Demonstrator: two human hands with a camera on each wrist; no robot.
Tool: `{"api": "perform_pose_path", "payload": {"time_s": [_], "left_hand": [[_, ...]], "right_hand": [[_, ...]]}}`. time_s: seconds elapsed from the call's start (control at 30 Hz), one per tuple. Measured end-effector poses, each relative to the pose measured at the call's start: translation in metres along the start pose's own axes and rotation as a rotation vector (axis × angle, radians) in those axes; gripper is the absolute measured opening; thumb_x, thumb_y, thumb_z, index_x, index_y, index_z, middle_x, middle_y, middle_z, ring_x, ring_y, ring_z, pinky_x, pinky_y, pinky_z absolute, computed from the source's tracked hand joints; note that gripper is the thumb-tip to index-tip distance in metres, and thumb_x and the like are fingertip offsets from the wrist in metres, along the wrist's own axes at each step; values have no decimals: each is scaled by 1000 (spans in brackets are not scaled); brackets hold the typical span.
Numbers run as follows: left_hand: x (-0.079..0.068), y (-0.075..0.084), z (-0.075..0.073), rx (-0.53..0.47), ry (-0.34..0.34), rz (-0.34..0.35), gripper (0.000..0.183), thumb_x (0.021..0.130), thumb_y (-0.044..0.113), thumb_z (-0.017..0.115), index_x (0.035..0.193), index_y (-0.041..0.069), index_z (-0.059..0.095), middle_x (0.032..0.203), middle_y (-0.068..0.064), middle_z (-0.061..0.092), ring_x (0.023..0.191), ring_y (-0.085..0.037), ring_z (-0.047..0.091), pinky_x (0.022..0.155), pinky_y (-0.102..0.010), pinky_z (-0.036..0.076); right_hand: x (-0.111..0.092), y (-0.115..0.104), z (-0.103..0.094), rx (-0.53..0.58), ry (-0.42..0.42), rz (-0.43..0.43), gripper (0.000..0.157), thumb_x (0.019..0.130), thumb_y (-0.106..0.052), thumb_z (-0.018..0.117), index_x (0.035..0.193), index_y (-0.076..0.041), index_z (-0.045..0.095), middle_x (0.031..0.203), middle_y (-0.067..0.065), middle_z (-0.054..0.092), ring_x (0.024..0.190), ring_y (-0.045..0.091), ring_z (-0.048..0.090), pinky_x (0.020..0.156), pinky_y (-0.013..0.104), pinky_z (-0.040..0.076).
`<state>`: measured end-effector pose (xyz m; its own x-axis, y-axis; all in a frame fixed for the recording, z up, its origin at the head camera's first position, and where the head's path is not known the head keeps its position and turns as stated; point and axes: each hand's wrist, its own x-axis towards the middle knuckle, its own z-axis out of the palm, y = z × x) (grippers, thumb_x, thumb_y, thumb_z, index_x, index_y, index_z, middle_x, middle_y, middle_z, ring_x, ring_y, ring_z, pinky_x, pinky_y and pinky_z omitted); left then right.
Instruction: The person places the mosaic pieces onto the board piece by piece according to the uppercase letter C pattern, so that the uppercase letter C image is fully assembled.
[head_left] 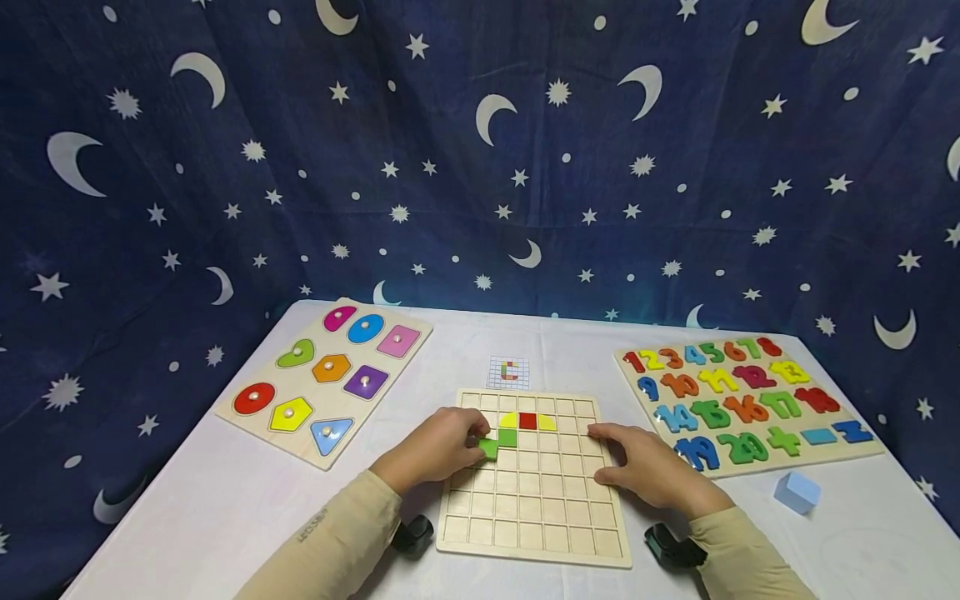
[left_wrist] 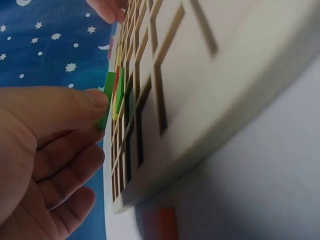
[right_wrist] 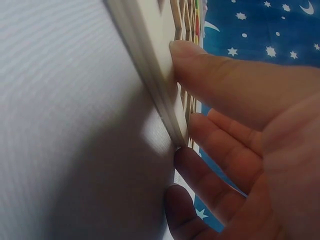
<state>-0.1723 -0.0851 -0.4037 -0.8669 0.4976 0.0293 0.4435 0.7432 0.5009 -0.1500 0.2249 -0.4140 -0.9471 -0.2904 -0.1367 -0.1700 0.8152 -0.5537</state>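
My left hand [head_left: 444,446] pinches a green square tile [head_left: 488,450] between thumb and fingers over the left part of a wooden grid board [head_left: 532,533]. In the left wrist view this tile [left_wrist: 106,105] tilts just off the grid. A red square tile [head_left: 528,422] sits in the grid between two yellow rounded tiles [head_left: 508,420]. Below the left yellow one lies another green square tile [head_left: 507,438]. At the board's right edge rests my right hand [head_left: 652,468], thumb and fingertips touching it. A small pattern card [head_left: 507,372] lies behind the board.
A wooden shape puzzle [head_left: 315,396] with knobbed pieces lies on the left of the white table. To the right is a number puzzle [head_left: 738,400], with a light blue block [head_left: 797,492] in front of it. A dark star-and-moon curtain [head_left: 450,167] hangs behind.
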Motion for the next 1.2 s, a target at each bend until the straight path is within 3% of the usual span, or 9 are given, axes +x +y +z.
{"api": "perform_pose_path", "payload": {"time_s": [0.37, 0.9, 1.2], "left_hand": [[3, 6, 5, -4, -14, 93, 19, 82, 9, 81, 96, 7, 68, 84, 4, 62, 75, -8, 52, 74, -27, 49], [10, 8, 12, 41, -26, 92, 19, 83, 14, 81, 96, 9, 68, 84, 8, 61, 80, -10, 53, 79, -27, 49], [9, 11, 11, 30, -22, 110, 18, 83, 13, 82, 94, 8, 68, 81, 8, 61, 73, -6, 52, 74, -24, 49]], "right_hand": [[1, 1, 0, 3, -1, -6, 62, 82, -23, 83, 138, -8, 59, 141, 14, 55, 134, 42, 44, 108, 61, 32], [0, 0, 0, 2, -7, 11, 63, 82, -22, 83, 139, -9, 59, 142, 15, 54, 135, 42, 44, 108, 61, 33], [0, -1, 0, 6, -7, 10, 63, 83, -21, 83, 139, -8, 58, 143, 15, 53, 135, 42, 43, 109, 60, 32]]}}
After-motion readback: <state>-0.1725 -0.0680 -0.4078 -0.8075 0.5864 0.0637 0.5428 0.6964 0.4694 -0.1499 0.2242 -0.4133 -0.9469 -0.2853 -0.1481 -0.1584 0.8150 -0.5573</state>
